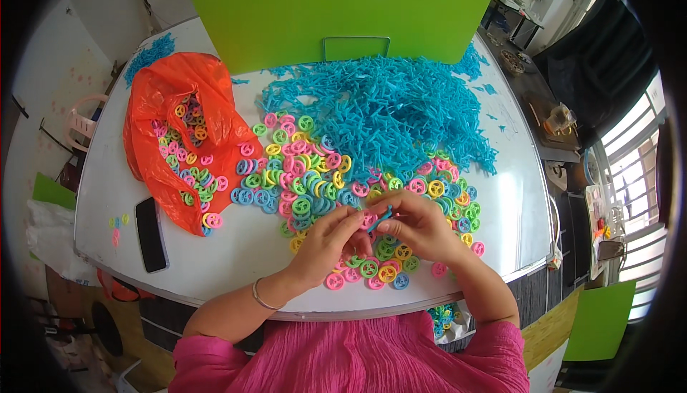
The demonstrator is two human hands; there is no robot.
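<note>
**Both hands pinched together over a heap of coloured wheels**

The two hands meet just above the near edge of the white tabletop [236, 250], close to the body, where the work sits right under the eyes. The left hand [328, 239] is nearly closed, fingertips drawn together around a small pink wheel [368, 219]. The right hand [418, 225] is likewise narrowed to a pinch, holding a short blue stick [381, 218] whose end points toward that wheel; whether stick and wheel already touch cannot be told.

The supplies lie within easy reach: a loose spread of pink, yellow, green and blue wheels [308, 178] directly beyond and beneath the hands, and behind it a big pile of blue sticks [379, 110]. An orange plastic bag [175, 128] lies open to the left, more wheels spilling from it (a ready reserve, it seems). A black phone [150, 234] lies flat near the left edge, apart from the heap. A green board [336, 7] stands upright at the far side.
</note>
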